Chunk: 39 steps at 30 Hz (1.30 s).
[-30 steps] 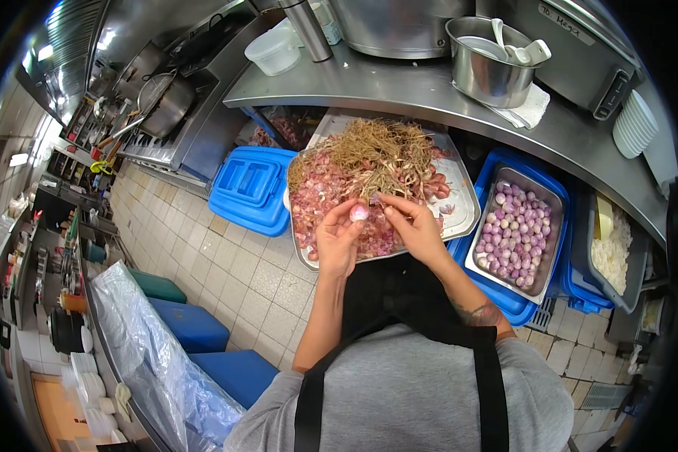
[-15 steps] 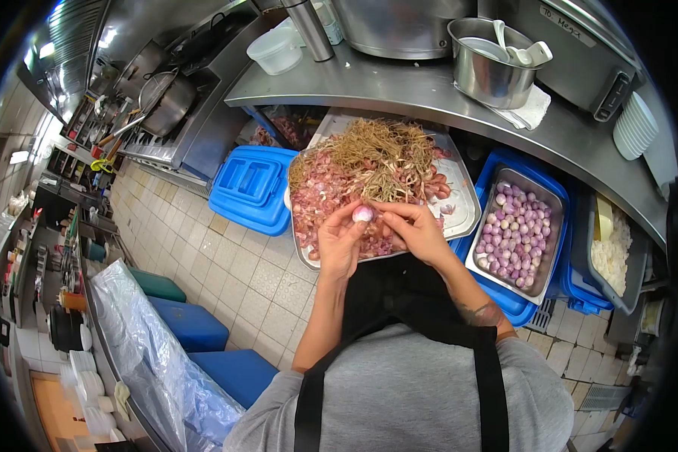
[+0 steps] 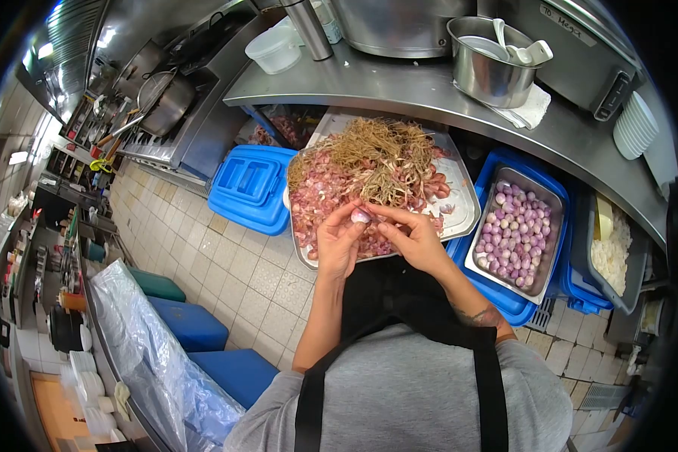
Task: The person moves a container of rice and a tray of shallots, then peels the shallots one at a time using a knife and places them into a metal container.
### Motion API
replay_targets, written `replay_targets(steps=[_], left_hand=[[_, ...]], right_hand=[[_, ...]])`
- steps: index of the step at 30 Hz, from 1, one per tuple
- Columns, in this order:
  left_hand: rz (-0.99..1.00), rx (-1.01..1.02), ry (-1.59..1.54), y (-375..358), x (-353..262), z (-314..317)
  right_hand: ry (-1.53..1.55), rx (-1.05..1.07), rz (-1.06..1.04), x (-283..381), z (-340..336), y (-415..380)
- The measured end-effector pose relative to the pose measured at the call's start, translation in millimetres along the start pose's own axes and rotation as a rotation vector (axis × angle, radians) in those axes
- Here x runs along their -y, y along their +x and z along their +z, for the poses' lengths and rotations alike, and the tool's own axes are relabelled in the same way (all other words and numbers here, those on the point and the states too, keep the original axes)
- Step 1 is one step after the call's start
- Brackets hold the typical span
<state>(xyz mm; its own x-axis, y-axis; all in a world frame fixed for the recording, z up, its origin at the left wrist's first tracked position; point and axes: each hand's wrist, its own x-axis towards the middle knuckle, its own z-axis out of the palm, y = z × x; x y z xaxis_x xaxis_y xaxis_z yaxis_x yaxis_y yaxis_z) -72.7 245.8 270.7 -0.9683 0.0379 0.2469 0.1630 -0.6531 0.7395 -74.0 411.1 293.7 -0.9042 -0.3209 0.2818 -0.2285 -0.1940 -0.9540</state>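
Between my hands is a small peeled shallot point(image 3: 361, 216), pale with a purple tint. My left hand point(image 3: 337, 242) grips it between thumb and fingers. The fingertips of my right hand point(image 3: 420, 239) are closed in at its upper right side; any skin they pinch is too small to make out. Beneath both hands lies a large metal tray point(image 3: 467, 215), heaped with pinkish shallot skins point(image 3: 320, 200) and unpeeled shallots point(image 3: 435, 184). A tangle of dry, straw-coloured roots and stalks point(image 3: 377, 147) covers the far part of the heap.
On my right, a steel pan point(image 3: 559, 226) of peeled shallots rests on a blue bin point(image 3: 514, 305). A grey tub point(image 3: 631, 294) with white pieces stands beyond it. A blue lid point(image 3: 252, 188) lies left of the tray. A steel counter point(image 3: 399, 87) overhangs the tray's far edge.
The shallot has turned slightly and dropped a little in my left hand. My right fingers have shifted a little left, over the shallot's top.
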Motion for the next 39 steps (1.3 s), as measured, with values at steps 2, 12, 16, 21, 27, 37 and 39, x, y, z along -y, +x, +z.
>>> replay_targets(steps=[2, 12, 16, 21, 27, 37, 39], left_hand=[[0.001, 0.013, 0.012, -1, 1, -4], [-0.109, 0.005, -0.096, -2, 4, -5], [-0.119, -0.002, -0.121, 1, 1, -1], [-0.023, -0.023, 0.086, 1, 3, -5], [0.048, -0.034, 0.297, 0, -4, -3], [0.067, 0.038, 0.341, -2, -11, 3], [0.051, 0.034, 0.34, -3, -10, 2]], right_hand=[[-0.022, 0.019, 0.023, -4, -2, 1], [0.541, -0.013, 0.29, -12, -14, 4], [0.234, -0.08, 0.174, -20, -16, 4], [-0.192, -0.11, -0.042, -11, -13, 3], [-0.255, 0.052, -0.08, 12, -10, -2], [-0.195, 0.067, -0.066, 6, -8, 0], [-0.054, 0.098, 0.082, 4, -11, 0]])
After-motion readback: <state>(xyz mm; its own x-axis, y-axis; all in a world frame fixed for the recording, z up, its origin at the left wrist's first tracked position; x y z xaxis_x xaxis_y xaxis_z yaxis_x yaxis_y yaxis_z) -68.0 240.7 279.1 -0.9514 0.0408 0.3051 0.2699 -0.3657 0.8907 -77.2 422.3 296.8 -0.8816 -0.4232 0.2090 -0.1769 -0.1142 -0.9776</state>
